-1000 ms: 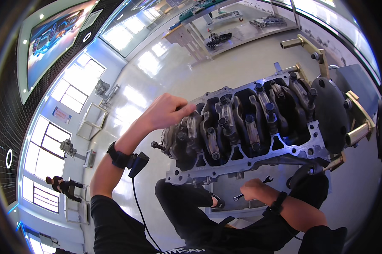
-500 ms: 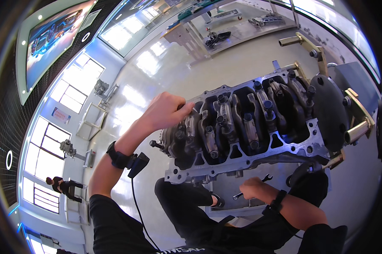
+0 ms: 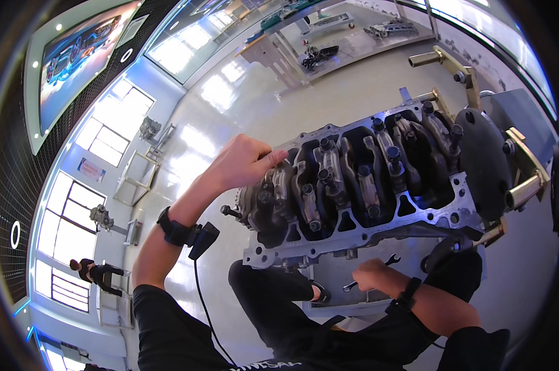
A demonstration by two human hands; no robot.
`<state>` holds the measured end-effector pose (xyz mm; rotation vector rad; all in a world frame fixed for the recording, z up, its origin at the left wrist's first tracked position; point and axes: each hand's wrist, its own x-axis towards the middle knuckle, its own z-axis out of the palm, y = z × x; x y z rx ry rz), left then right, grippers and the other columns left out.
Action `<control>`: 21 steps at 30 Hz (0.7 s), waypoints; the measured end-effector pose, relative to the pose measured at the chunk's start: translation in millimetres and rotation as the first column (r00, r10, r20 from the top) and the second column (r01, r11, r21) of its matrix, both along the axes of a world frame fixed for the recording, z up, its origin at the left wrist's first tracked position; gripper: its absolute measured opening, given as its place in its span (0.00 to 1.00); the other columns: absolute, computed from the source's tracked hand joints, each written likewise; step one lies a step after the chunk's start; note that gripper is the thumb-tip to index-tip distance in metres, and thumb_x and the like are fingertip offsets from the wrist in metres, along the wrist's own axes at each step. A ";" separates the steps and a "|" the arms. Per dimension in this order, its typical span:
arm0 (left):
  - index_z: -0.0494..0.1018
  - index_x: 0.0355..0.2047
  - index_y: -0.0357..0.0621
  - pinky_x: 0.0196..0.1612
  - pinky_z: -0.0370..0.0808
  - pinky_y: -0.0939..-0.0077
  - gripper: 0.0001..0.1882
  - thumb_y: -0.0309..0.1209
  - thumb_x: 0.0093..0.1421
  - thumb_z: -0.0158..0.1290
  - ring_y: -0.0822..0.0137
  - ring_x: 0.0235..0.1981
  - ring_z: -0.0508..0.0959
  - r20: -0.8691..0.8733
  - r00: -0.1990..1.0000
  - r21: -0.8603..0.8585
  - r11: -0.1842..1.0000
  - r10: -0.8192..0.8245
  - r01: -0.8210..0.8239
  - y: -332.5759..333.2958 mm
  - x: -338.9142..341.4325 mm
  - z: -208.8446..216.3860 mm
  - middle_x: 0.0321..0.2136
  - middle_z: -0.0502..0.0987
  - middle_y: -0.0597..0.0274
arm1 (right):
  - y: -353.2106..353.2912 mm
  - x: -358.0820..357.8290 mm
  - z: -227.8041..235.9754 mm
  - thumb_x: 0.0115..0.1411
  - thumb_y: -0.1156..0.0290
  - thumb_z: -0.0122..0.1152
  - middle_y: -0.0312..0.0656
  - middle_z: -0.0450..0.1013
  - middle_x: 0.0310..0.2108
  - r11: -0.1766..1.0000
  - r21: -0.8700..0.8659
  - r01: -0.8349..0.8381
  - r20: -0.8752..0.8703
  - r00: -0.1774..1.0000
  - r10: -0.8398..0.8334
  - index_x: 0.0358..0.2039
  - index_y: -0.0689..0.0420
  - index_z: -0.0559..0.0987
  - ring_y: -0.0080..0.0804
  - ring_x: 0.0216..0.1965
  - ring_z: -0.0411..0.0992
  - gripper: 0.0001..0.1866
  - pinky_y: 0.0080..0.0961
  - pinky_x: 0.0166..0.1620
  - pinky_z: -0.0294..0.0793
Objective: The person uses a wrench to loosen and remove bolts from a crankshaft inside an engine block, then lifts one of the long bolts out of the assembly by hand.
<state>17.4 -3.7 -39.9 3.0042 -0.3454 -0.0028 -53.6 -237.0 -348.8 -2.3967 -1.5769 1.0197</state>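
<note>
Left hand (image 3: 245, 164) and right hand (image 3: 370, 275) are resting well apart: the left is curling over the far left edge of a long silver-grey metal engine block (image 3: 329, 244), its hidden fingertips making any grip impossible to tell. Below the block's near edge, the right is clasping a slim silver metal wrench (image 3: 352, 285), while the block is sitting before the person, beside a round dark-grey plate (image 3: 483, 164) at its right end.
</note>
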 end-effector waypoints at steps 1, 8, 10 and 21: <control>0.71 0.15 0.37 0.20 0.63 0.63 0.30 0.54 0.59 0.50 0.52 0.13 0.66 -0.073 0.993 0.053 0.995 0.089 -0.085 -1.5 0.6 2.2 0.09 0.66 0.52 | -0.2 -0.2 0.5 0.48 0.69 0.56 0.46 0.78 0.33 1.000 -0.008 0.004 0.000 1.000 -0.004 0.33 0.55 0.82 0.46 0.37 0.77 0.12 0.40 0.38 0.75; 0.63 0.14 0.35 0.19 0.59 0.69 0.32 0.52 0.60 0.50 0.67 0.12 0.57 0.107 0.987 -0.063 0.990 -0.121 0.128 1.9 -1.1 -1.7 0.07 0.58 0.59 | 0.6 0.0 0.5 0.48 0.69 0.56 0.47 0.78 0.34 1.000 0.000 0.004 0.005 1.000 -0.004 0.33 0.55 0.82 0.46 0.38 0.77 0.12 0.40 0.39 0.75; 0.63 0.14 0.35 0.19 0.58 0.68 0.30 0.51 0.60 0.50 0.67 0.12 0.57 0.006 1.000 0.030 0.999 0.011 -0.012 1.0 1.7 -0.2 0.08 0.57 0.58 | 0.3 0.3 0.2 0.47 0.69 0.56 0.47 0.78 0.34 1.000 -0.021 0.008 -0.002 1.000 -0.008 0.33 0.55 0.82 0.46 0.38 0.77 0.13 0.40 0.38 0.75; 0.64 0.16 0.35 0.19 0.57 0.69 0.29 0.48 0.62 0.49 0.67 0.13 0.56 0.031 0.998 0.032 0.998 -0.058 0.057 0.5 -1.3 0.0 0.08 0.56 0.57 | 0.5 0.1 0.3 0.47 0.69 0.56 0.47 0.78 0.33 1.000 -0.025 0.009 -0.008 1.000 -0.009 0.33 0.55 0.82 0.47 0.38 0.77 0.13 0.41 0.38 0.75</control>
